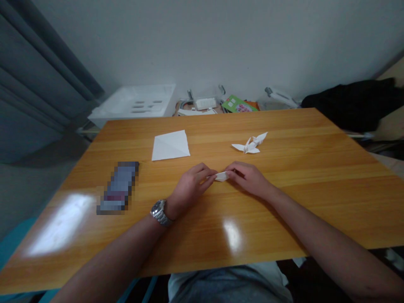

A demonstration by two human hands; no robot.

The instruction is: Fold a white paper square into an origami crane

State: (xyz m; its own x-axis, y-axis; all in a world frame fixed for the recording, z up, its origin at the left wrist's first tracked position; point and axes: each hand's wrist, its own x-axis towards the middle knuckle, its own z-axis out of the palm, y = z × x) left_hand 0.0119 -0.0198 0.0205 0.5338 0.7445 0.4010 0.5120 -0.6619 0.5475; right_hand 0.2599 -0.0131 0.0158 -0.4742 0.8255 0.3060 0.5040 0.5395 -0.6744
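Between my two hands, low over the middle of the wooden table (pixel 202 235), is a small folded piece of white paper (pixel 222 176). My left hand (pixel 193 184), with a metal watch (pixel 160 211) on its wrist, pinches the paper's left end. The right end is pinched by my right hand (pixel 248 177); both sets of fingers are closed and cover the paper's ends. A folded paper crane (pixel 251 145) lies beyond my right hand. Farther back on the left lies a flat white paper sheet (pixel 171 145) with crease lines.
A blurred-out phone (pixel 121 185) lies on the table's left side. Behind the far edge are a white plastic tray (pixel 135 101), a green booklet (pixel 238 104) and assorted small items. Dark cloth (pixel 344 103) is heaped at the back right. A grey curtain (pixel 38 71) hangs at left.
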